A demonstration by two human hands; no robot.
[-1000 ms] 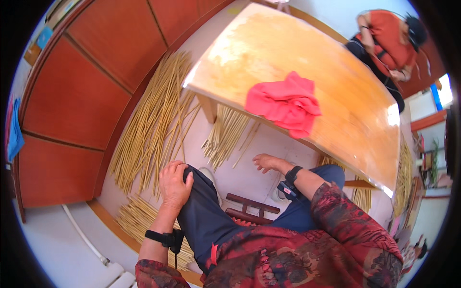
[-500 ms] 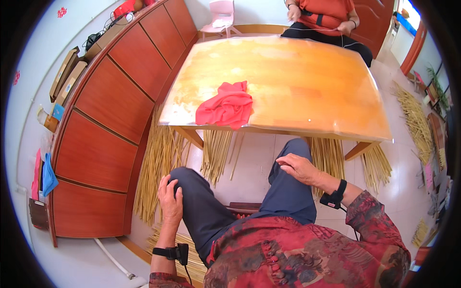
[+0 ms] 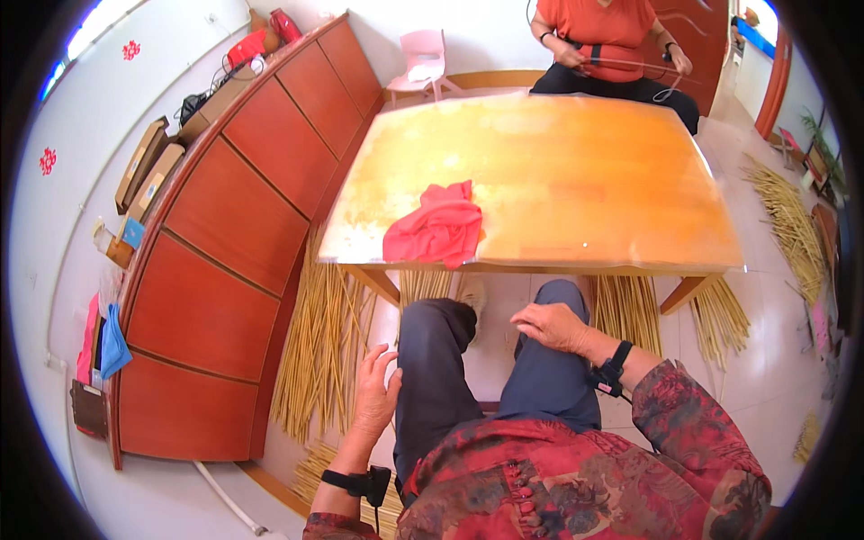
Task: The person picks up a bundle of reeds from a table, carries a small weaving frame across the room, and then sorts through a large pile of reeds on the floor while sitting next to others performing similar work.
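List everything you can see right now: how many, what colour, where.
Table: one, orange-brown, centre
Crumpled cloth: one, red, table's near left
Cabinet: one, red-brown, left
Sticks: too many to count, tan, floor
Chair: one, pink, by back wall
Boxes: at least two, brown, cabinet top
Hanging cloth: one, blue, cabinet's near end
Wall decorations: two, red, left wall
Co-worker: one, orange top, beyond table
Wrist straps: two, black, wrists
Shirt: one, patterned red, torso
Trousers: one pair, dark blue, legs
Left hand: one, empty, beside left leg
Right hand: one, empty, over right leg

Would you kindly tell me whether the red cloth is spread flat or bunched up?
Bunched up: the red cloth lies in raised, overlapping creases on the table.
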